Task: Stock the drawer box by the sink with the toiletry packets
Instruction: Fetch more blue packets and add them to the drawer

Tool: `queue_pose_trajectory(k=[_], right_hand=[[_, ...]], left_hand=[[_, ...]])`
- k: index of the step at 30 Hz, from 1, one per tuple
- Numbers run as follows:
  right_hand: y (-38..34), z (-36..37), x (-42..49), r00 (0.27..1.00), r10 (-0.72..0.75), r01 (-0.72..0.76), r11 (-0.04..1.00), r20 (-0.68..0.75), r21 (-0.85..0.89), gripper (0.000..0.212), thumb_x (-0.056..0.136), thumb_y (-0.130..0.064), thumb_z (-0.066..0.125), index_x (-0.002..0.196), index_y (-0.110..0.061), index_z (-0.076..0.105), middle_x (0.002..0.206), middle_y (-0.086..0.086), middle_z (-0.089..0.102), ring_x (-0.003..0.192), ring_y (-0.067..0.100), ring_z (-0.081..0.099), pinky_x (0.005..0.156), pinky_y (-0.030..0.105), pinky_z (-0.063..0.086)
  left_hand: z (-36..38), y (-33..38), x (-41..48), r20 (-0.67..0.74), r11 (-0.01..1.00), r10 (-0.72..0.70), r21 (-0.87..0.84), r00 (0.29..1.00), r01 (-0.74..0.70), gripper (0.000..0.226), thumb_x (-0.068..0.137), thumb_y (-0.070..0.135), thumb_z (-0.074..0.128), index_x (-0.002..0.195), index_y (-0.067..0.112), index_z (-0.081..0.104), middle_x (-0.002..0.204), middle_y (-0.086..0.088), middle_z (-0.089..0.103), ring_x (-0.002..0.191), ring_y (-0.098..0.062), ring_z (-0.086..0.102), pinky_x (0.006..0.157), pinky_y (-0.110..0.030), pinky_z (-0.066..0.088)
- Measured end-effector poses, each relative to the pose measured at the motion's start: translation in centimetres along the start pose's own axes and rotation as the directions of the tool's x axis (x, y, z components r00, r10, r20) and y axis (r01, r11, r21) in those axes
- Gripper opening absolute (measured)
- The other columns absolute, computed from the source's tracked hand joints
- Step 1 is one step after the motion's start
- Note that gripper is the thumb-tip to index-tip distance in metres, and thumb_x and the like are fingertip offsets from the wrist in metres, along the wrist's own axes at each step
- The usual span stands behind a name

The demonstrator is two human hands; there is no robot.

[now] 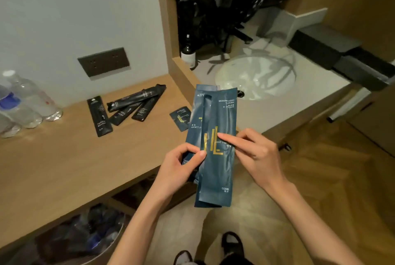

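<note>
My left hand [181, 166] and right hand [256, 153] both pinch the teal packets [215, 115], fanned, above the counter [64, 157] edge. I'd square them flush before reaching past the sink [256, 76] to the drawer box [316, 48]; black packets [128, 106] wait behind.

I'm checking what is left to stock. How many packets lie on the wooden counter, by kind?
Long black packets: 4
Small square dark-blue packet: 1
Total: 5
The teal packets held in the left hand and right hand are not counted.
</note>
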State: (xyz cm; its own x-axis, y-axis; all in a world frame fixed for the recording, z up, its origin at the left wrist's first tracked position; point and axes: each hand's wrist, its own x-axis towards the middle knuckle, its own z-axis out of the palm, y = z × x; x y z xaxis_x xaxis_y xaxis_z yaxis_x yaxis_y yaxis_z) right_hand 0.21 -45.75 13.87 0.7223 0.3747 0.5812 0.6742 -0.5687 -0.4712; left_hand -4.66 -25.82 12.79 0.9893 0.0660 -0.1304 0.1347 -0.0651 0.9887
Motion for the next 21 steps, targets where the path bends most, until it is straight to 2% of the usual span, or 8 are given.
queue_pose_trajectory(k=[3, 5, 8, 9, 11, 13, 16, 21], right_hand=[[1.7, -3.8, -1.7, 0.992, 0.117, -0.117, 0.993, 0.039, 0.011, 0.046, 0.085, -0.003, 0.062, 0.122, -0.031, 0.065, 0.102, -0.009, 0.072, 0.087, 0.009, 0.066, 0.074, 0.034, 0.056], [3.2, -6.7, -2.5, 0.973, 0.222, -0.226, 0.971, 0.057, 0.075, 0.05, 0.085, 0.003, 0.058, 0.122, -0.03, 0.064, 0.112, -0.011, 0.07, 0.094, 0.001, 0.066, 0.08, 0.025, 0.055], [6.2, -11.2, -3.9, 0.909, 0.404, -0.417, 0.888, 0.102, 0.193, 0.053, 0.088, 0.008, 0.046, 0.121, -0.029, 0.065, 0.117, -0.012, 0.068, 0.065, -0.002, 0.061, 0.061, 0.01, 0.046], [7.4, -12.7, -4.5, 0.886, 0.449, -0.464, 0.852, 0.118, 0.242, 0.053, 0.089, 0.006, 0.042, 0.12, -0.029, 0.066, 0.118, -0.013, 0.067, 0.067, 0.003, 0.064, 0.063, 0.014, 0.05], [10.2, -15.8, -5.6, 0.846, 0.517, -0.529, 0.78, 0.131, 0.334, 0.051, 0.09, 0.0, 0.035, 0.118, -0.029, 0.066, 0.119, -0.015, 0.066, 0.096, 0.002, 0.065, 0.085, 0.023, 0.054], [12.8, -18.8, -6.6, 0.811, 0.569, -0.569, 0.714, 0.134, 0.409, 0.045, 0.095, -0.002, 0.034, 0.117, -0.026, 0.065, 0.117, -0.014, 0.066, 0.104, -0.008, 0.059, 0.089, 0.016, 0.049], [16.3, -22.9, -8.0, 0.787, 0.609, -0.59, 0.696, 0.098, 0.409, 0.03, 0.096, -0.012, 0.051, 0.118, -0.028, 0.066, 0.114, -0.016, 0.067, 0.105, -0.001, 0.062, 0.093, 0.029, 0.052], [21.7, -28.3, -8.9, 0.779, 0.624, -0.596, 0.702, 0.066, 0.39, 0.033, 0.091, -0.011, 0.061, 0.115, -0.034, 0.064, 0.116, -0.018, 0.065, 0.111, 0.003, 0.06, 0.103, 0.042, 0.047]], left_hand=[[4.8, 0.6, 0.7, 0.062, 1.0, 0.002, 0.001, 0.998, -0.002, 0.016, 0.086, 0.028, 0.065, 0.084, 0.013, 0.067, 0.092, -0.004, 0.072, 0.085, -0.016, 0.068, 0.065, -0.027, 0.051], [8.2, 1.0, 1.5, 0.085, 1.0, 0.01, 0.014, 0.996, -0.011, 0.016, 0.084, 0.034, 0.065, 0.081, 0.018, 0.067, 0.091, -0.003, 0.072, 0.085, -0.02, 0.068, 0.062, -0.03, 0.051], [14.3, 1.6, 2.6, 0.099, 0.999, 0.041, 0.027, 0.994, -0.044, 0.021, 0.08, 0.039, 0.067, 0.081, 0.019, 0.068, 0.091, -0.003, 0.072, 0.087, -0.024, 0.068, 0.07, -0.04, 0.055], [16.6, 1.8, 2.9, 0.1, 0.999, 0.043, 0.024, 0.994, -0.046, 0.021, 0.081, 0.037, 0.067, 0.083, 0.016, 0.069, 0.091, -0.004, 0.072, 0.087, -0.024, 0.068, 0.069, -0.04, 0.056], [21.5, 2.3, 3.4, 0.098, 0.998, 0.055, 0.012, 0.994, -0.057, 0.018, 0.085, 0.027, 0.067, 0.086, 0.009, 0.068, 0.09, -0.004, 0.071, 0.081, -0.015, 0.068, 0.059, -0.027, 0.056], [26.2, 2.9, 4.0, 0.108, 0.997, 0.076, 0.015, 0.991, -0.078, 0.016, 0.086, 0.023, 0.066, 0.085, 0.006, 0.068, 0.087, -0.003, 0.071, 0.074, -0.007, 0.066, 0.058, -0.019, 0.052], [32.1, 3.4, 5.2, 0.12, 0.993, 0.097, 0.061, 0.988, -0.105, 0.011, 0.083, 0.027, 0.069, 0.078, 0.017, 0.069, 0.079, 0.003, 0.07, 0.073, -0.01, 0.063, 0.072, -0.036, 0.053], [39.7, 4.5, 7.8, 0.16, 0.991, 0.089, 0.088, 0.983, -0.104, 0.011, 0.083, 0.03, 0.07, 0.074, 0.023, 0.068, 0.073, 0.007, 0.067, 0.07, -0.014, 0.061, 0.075, -0.056, 0.053]])
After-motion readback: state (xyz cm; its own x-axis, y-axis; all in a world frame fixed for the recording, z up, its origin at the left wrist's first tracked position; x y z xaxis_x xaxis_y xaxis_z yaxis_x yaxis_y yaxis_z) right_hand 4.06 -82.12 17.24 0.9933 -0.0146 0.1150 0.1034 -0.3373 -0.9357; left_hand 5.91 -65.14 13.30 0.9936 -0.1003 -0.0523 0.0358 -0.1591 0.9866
